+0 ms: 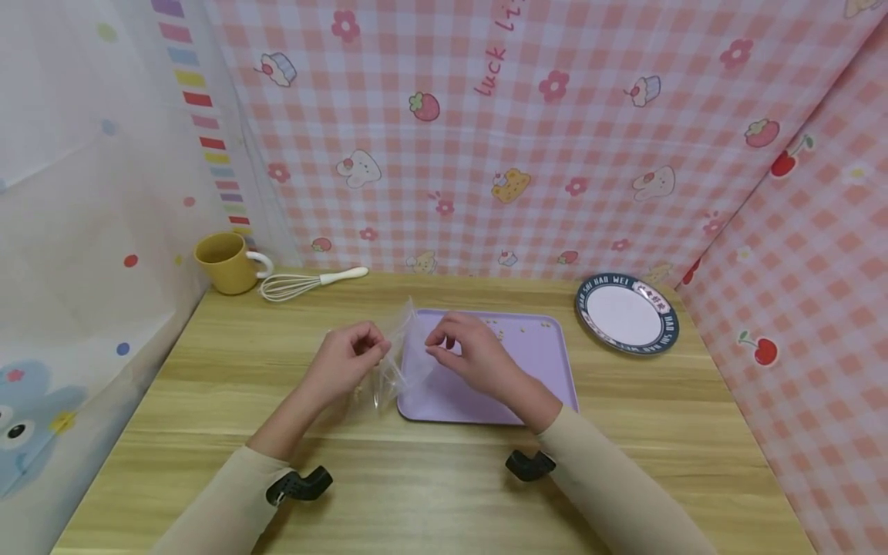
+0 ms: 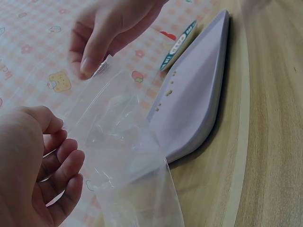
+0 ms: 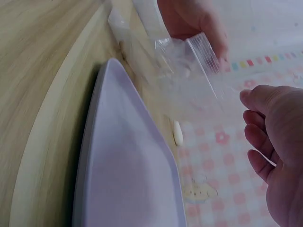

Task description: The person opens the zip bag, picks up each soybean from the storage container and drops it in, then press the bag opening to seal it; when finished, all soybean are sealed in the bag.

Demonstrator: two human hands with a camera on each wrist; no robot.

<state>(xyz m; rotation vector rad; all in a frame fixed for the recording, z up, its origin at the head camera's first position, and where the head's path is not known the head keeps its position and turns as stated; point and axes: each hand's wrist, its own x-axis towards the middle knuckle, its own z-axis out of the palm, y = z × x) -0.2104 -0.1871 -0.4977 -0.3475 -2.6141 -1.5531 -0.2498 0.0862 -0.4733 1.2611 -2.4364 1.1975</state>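
A clear plastic zip bag (image 1: 397,370) hangs between the two hands, over the table and the left end of a lilac tray (image 1: 458,401). Thumb and fingertips of the left hand (image 1: 347,361) pinch one side of its upper edge. The right hand (image 1: 475,351) pinches the other side, as the left wrist view shows at the bag's top (image 2: 106,71). Small yellowish bits (image 2: 168,92) lie along the tray's far part. A few brownish bits (image 3: 123,49) show near the bag's lower corner.
At the back left stand a yellow mug (image 1: 232,266) with a white handle and a whisk (image 1: 298,285) lying beside it. A dark-rimmed plate (image 1: 624,312) lies right of the tray. Patterned cloth (image 1: 451,154) hangs behind the wooden table (image 1: 416,486) and at both sides.
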